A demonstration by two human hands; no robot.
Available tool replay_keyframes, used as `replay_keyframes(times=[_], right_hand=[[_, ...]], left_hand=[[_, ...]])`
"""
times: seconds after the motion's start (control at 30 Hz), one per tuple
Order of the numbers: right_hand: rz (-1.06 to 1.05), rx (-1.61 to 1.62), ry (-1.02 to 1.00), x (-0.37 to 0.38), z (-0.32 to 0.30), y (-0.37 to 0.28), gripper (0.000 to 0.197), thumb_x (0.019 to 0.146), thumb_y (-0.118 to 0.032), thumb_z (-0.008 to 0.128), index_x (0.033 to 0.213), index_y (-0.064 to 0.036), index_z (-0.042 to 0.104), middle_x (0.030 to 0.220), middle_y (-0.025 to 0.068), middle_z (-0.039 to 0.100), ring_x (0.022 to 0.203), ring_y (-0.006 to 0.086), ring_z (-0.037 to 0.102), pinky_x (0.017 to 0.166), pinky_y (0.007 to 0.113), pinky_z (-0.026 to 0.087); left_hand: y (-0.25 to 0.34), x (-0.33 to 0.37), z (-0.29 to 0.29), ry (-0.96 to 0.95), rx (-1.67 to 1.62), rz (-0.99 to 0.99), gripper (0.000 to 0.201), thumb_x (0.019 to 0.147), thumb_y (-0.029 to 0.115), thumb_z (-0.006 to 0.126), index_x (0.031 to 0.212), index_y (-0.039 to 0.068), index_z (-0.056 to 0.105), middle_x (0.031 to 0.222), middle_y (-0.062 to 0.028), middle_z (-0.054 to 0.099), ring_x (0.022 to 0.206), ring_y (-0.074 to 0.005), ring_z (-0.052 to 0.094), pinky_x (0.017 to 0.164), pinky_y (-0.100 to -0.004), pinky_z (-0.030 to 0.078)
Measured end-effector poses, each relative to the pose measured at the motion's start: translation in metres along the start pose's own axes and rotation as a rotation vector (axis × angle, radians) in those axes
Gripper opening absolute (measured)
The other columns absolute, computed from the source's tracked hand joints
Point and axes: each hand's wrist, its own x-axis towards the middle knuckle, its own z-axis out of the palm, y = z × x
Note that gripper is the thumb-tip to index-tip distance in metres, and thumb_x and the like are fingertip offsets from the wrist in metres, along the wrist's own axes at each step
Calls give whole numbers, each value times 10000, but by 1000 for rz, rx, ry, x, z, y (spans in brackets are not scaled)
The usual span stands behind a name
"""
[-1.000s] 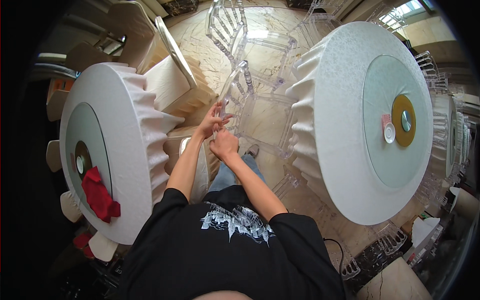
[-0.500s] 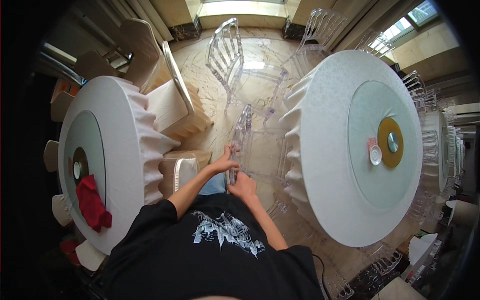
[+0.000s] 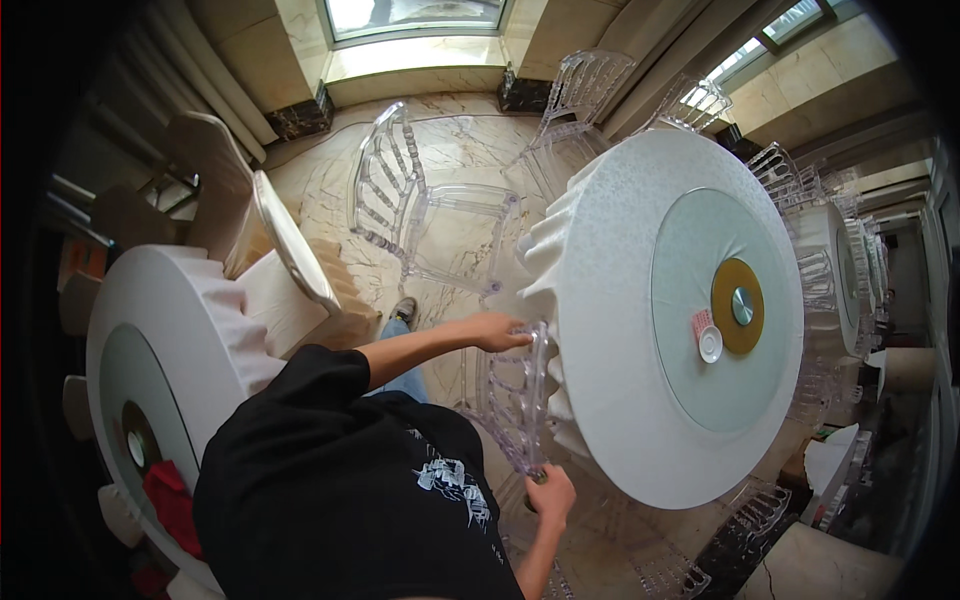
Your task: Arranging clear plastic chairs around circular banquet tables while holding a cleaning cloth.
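Observation:
A clear plastic chair (image 3: 515, 395) with a spindled back stands against the white tablecloth of the right-hand round table (image 3: 610, 300). My left hand (image 3: 500, 332) is closed on the far end of its back, the arm reaching across from the left. Lower down, my right hand (image 3: 552, 492) wraps round the near end of the same back. The chair's seat is hard to make out through the see-through plastic. Beyond my left hand stands another clear chair (image 3: 440, 220), angled on the marble floor, touched by neither hand.
On the right table lie a glass turntable (image 3: 680, 370), a white saucer (image 3: 710, 345) and a pink packet (image 3: 701, 322). The left table (image 3: 190, 290) carries a red cloth (image 3: 172, 505). A cream-covered chair (image 3: 285, 270) stands beside it. My shoe (image 3: 404, 310) is on the floor between.
My hands have moved apart along the chair's back, and both are now farther right. The back has come close to the right table's cloth. My body and view have turned.

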Motion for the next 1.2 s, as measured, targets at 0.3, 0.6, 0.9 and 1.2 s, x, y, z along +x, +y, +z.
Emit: replay_keyframes(times=[0.3, 0.6, 0.9, 1.2], right_hand=[[497, -96, -7, 14, -6, -41, 222, 561, -271, 627, 752, -162, 650, 841, 62, 598, 841, 276, 576, 720, 387, 462], [638, -47, -107, -29, 55, -117, 343, 557, -231, 597, 893, -168, 624, 950, 66, 570, 917, 290, 555, 759, 398, 456], [751, 144, -165, -32, 100, -167, 273, 573, -244, 657, 827, -155, 611, 922, 76, 565, 905, 288, 556, 774, 394, 456], [925, 201, -301, -36, 110, -189, 436, 569, -307, 710, 947, -127, 587, 1000, 110, 568, 940, 308, 551, 788, 397, 452]], left_hand=[[-378, -6, -295, 719, -173, -429, 893, 675, 357, 657, 1338, -36, 204, 1318, -223, 335, 1215, -359, 311, 955, -495, 310], [-352, 36, -290, 401, -1068, -466, 770, 588, 19, 407, 1331, 121, 232, 1160, -121, 457, 1078, -303, 471, 685, -504, 449], [-195, 97, -304, 280, -782, -425, 755, 787, 137, 489, 1393, 322, 79, 1067, -99, 536, 922, -227, 549, 670, -454, 399], [-118, 169, -301, 4, -593, -410, 792, 721, 143, 534, 1308, 188, 4, 899, -100, 533, 786, -211, 558, 656, -519, 465]])
